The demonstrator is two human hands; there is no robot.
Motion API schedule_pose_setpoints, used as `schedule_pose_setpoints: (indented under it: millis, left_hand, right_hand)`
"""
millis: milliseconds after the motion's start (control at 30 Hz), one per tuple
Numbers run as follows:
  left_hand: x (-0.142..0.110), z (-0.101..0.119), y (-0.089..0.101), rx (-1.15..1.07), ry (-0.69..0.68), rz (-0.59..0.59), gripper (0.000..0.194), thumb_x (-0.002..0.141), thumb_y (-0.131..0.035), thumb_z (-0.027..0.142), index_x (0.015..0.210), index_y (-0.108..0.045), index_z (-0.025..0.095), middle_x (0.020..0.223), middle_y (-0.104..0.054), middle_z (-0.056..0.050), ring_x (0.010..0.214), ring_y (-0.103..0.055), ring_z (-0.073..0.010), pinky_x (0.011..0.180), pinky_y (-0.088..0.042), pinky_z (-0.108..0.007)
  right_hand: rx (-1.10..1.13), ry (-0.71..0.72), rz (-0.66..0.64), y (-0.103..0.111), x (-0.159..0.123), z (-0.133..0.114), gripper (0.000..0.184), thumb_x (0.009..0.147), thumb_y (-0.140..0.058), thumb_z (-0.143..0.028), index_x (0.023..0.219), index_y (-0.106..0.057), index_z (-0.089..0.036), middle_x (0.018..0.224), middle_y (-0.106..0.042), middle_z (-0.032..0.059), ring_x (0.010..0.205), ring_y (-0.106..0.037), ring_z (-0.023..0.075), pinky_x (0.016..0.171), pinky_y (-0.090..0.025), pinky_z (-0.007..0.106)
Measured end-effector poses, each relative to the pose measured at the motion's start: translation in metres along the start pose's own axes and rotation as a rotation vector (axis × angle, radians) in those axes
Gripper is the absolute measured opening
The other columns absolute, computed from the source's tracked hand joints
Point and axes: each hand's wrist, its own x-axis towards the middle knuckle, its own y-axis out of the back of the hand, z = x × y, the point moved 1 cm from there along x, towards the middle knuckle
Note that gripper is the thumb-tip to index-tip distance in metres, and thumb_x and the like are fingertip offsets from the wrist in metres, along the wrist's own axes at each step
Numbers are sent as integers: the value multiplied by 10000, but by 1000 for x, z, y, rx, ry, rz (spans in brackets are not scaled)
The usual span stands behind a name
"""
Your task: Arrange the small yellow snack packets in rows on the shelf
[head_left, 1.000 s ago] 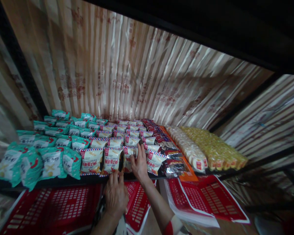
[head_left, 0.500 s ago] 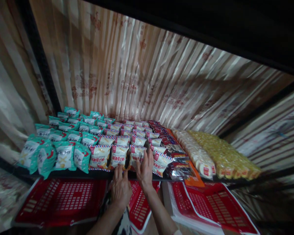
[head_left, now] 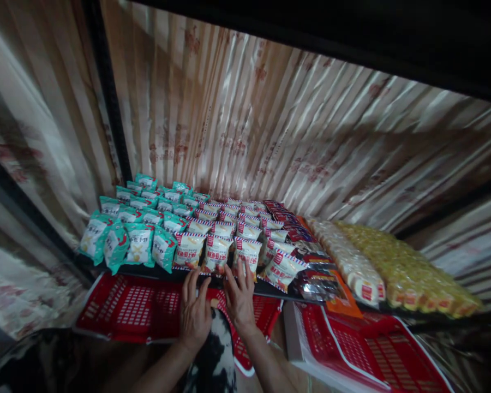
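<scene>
Several rows of white snack bags with red-and-blue striped edges stand on a dark shelf. My right hand has its fingers spread over the lower part of a white snack bag in the front row, and seems to touch it. Just left of it, my left hand is open at the shelf's front edge, its fingertips near the bottom of another white snack bag. Neither hand grips a bag. A front-row white snack bag leans over at the right end.
Teal snack bags fill the shelf's left side. Dark shiny packets, an orange packet, a pale wrapped row and yellow packs lie right. Red baskets stand below; a patterned curtain hangs behind.
The view has swung left, so the shelf appears shifted right. My right hand has drawn down from between the front bags onto one bag's face. My left hand's fingers have spread apart.
</scene>
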Motion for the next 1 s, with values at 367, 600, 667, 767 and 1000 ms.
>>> schedule_pose_setpoints:
  millis: [367, 600, 667, 767, 1000]
  left_hand:
    - [34, -96, 55, 253, -137, 33, 551, 807, -407, 58, 1345, -387, 174, 1448, -316, -93, 1378, -98, -319, 1072, -274, -529]
    - [43, -108, 43, 312, -211, -70, 499, 819, -406, 94, 1316, -433, 136, 1445, -336, -98, 1377, -105, -319, 1071, -271, -518]
    - [42, -110, 41, 304, -203, -71, 512, 806, -416, 88, 1317, -430, 126, 1454, -317, -105, 1378, -100, -320, 1075, -268, -514]
    - [42, -112, 40, 302, -195, -71, 540, 793, -412, 65, 1330, -410, 121, 1470, -277, -112, 1381, -79, -315, 1077, -271, -512]
    - [46, -115, 44, 288, -194, -136, 576, 792, -433, 94, 1361, -360, 141, 1489, -231, -94, 1385, -20, -310, 1070, -250, -558]
  right_hand:
    - [31, 267, -157, -15, 50, -66, 501, 856, -479, -163, 1339, -402, -272, 1468, -284, 51, 1381, -71, 311, 1011, -335, 541]
    - [-50, 233, -171, -42, 62, -81, 497, 854, -482, -147, 1333, -411, -261, 1453, -315, 52, 1380, -73, 310, 985, -359, 530]
    - [-57, 226, -143, -44, 61, -82, 498, 852, -479, -137, 1332, -413, -251, 1451, -320, 63, 1380, -80, 309, 992, -350, 534]
    - [-59, 209, -109, -47, 61, -84, 477, 854, -472, -142, 1317, -433, -246, 1454, -313, 68, 1377, -96, 310, 992, -352, 536]
    - [-37, 205, -84, -48, 62, -91, 448, 863, -440, -129, 1306, -441, -202, 1457, -300, 93, 1377, -82, 311, 994, -368, 536]
